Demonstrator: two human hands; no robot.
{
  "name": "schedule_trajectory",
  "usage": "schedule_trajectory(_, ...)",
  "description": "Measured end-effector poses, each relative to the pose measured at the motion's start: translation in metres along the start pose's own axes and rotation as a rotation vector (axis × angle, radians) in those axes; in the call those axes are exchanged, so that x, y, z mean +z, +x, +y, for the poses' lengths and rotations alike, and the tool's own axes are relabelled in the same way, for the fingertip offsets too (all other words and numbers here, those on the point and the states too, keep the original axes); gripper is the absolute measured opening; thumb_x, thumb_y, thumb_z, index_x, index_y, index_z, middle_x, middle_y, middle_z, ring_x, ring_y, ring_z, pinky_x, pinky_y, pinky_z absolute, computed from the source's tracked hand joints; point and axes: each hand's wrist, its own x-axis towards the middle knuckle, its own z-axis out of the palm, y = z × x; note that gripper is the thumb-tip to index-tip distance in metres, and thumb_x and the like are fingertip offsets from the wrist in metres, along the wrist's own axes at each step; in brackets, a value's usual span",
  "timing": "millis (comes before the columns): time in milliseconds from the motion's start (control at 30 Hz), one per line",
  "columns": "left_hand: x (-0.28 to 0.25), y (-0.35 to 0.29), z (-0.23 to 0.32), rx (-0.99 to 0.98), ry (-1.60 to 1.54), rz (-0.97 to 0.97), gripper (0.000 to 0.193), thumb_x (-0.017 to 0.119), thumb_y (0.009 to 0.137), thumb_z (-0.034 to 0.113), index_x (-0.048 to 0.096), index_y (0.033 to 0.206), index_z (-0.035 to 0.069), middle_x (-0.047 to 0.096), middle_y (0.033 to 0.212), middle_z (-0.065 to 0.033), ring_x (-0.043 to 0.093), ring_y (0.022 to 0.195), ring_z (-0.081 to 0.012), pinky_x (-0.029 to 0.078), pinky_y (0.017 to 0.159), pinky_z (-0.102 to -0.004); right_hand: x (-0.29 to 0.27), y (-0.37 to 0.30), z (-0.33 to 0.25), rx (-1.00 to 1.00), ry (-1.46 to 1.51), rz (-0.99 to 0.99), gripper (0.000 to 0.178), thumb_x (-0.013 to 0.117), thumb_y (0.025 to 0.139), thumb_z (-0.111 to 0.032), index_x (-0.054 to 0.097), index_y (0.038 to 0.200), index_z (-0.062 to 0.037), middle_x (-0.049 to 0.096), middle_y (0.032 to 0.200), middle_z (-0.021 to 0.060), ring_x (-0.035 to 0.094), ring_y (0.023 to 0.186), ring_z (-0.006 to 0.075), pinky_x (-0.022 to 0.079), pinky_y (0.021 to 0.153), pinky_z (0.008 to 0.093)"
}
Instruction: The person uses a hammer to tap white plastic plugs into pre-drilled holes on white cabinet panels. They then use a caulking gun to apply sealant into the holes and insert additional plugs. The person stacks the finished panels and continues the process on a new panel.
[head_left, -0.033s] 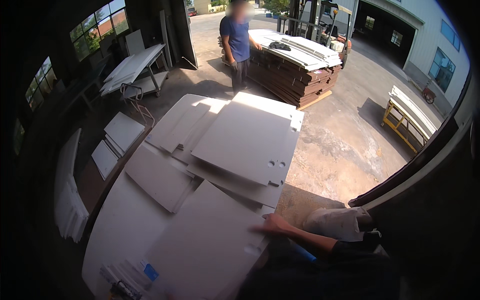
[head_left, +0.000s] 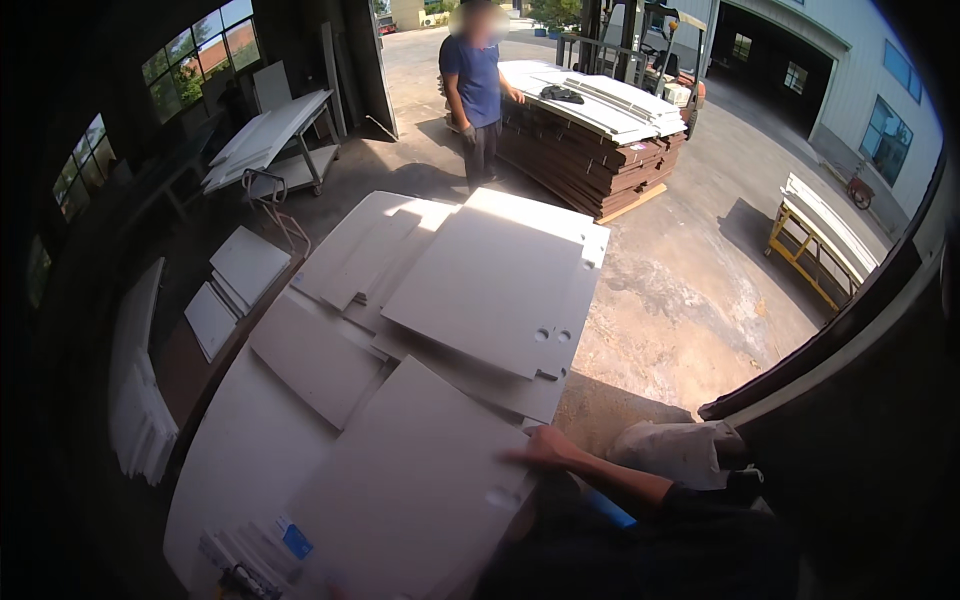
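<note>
A large white panel [head_left: 400, 460] lies nearest me, on top of other white boards. My right hand [head_left: 548, 447] comes in from the right and is closed on its right edge, fingertips over the top face. A round hole [head_left: 500, 497] shows in the panel close to that hand. My left hand is out of view. Beyond, a second white panel [head_left: 480, 280] with round holes along its right side overlaps more boards. A smaller white board [head_left: 315, 350] lies to the left. At the lower left, a blue label [head_left: 296, 540] sits by thin clear strips [head_left: 245, 555].
A person in a blue shirt [head_left: 472, 85] stands beyond the boards, beside a tall stack of brown and white panels [head_left: 590, 160] in front of a forklift [head_left: 675, 75]. Boards rest on a yellow rack [head_left: 810, 255] at right. A trolley [head_left: 290, 150] stands at far left.
The view has shifted very slightly. My right hand stays at the same edge of the near panel, which looks almost unmoved.
</note>
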Motion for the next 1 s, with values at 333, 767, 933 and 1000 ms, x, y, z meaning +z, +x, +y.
schedule_trajectory(333,0.213,-0.009,0.044,0.006,-0.035,0.095,0.062,0.064,0.102,0.045,0.056,0.139,-0.005,0.065,0.129,-0.0185,0.065,0.114,-0.0309,0.053,0.093,-0.0434,-0.248,0.183,0.058,-0.079,0.196,0.063,0.078,0.081,0.078,-0.068,0.078,0.108,0.0040,0.077,0.100,0.0180,0.074,0.095,0.0299,0.058,0.086,0.0396)
schedule_trajectory(767,0.455,0.138,0.001,-0.030,0.125,0.004,0.067,0.066,0.102,0.049,0.063,0.131,-0.011,0.070,0.126,-0.0194,0.070,0.112,-0.0267,0.056,0.093,-0.0399,-0.502,0.400,0.068,-0.043,0.087,0.326,0.076,0.089,0.073,-0.064,0.078,0.102,0.0052,0.077,0.097,0.0151,0.074,0.088,0.0245,0.058,0.081,0.0359)
schedule_trajectory(933,0.482,0.131,0.051,-0.126,0.961,-0.313,0.064,0.080,0.091,0.046,0.067,0.122,-0.009,0.073,0.118,-0.0223,0.071,0.110,-0.0283,0.057,0.091,-0.0400,-0.525,0.432,0.098,-0.070,-0.160,0.547,0.063,0.086,0.078,-0.047,0.076,0.108,0.0072,0.078,0.103,0.0202,0.075,0.099,0.0339,0.057,0.087,0.0401)
schedule_trajectory(1000,0.461,0.125,0.091,0.051,1.206,-0.139,0.059,0.085,0.086,0.039,0.068,0.117,-0.008,0.074,0.112,-0.0225,0.072,0.106,-0.0328,0.057,0.091,-0.0415,-0.483,0.386,0.057,-0.017,-0.127,0.449,0.080,0.084,0.077,-0.041,0.061,0.138,0.0056,0.071,0.126,0.0242,0.068,0.120,0.0369,0.055,0.102,0.0402)
